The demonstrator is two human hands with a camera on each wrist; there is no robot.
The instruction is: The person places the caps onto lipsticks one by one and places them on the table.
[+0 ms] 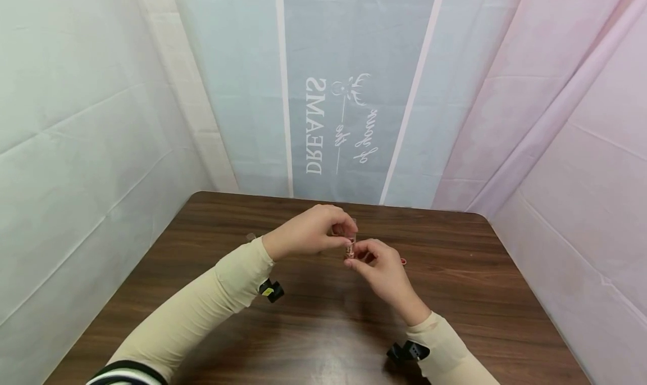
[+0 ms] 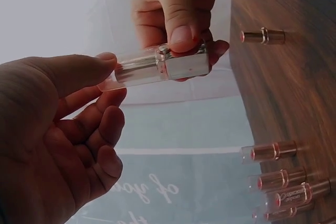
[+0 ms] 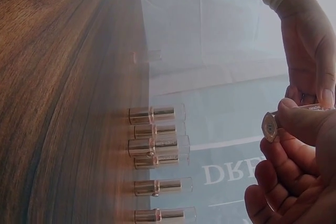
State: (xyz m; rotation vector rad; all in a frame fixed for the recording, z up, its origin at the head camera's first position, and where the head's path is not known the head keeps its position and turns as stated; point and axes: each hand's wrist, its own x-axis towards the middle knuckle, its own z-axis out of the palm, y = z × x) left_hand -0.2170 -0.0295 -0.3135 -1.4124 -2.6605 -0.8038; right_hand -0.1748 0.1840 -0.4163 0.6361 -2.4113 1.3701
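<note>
Between the two hands is a lipstick tube (image 2: 181, 67) with a metallic and pale base and a clear cap (image 2: 139, 71) over its upper part. My left hand (image 1: 319, 229) pinches the cap's end between thumb and fingers, its other fingers loosely curled in the left wrist view. The right hand (image 1: 382, 268) grips the base between thumb and fingers. In the right wrist view the bottom (image 3: 270, 127) of the base faces the camera, while the left hand (image 3: 310, 51) hangs above and the fingers hide most of the tube.
Several capped lipsticks (image 3: 157, 147) stand upright on the wooden table (image 1: 313, 329) beyond the hands. One lipstick without a cap (image 2: 262, 36) stands apart. A loose clear cap (image 3: 148, 56) sits on the table on the left side. Printed cloth (image 1: 333, 48) hangs behind the table.
</note>
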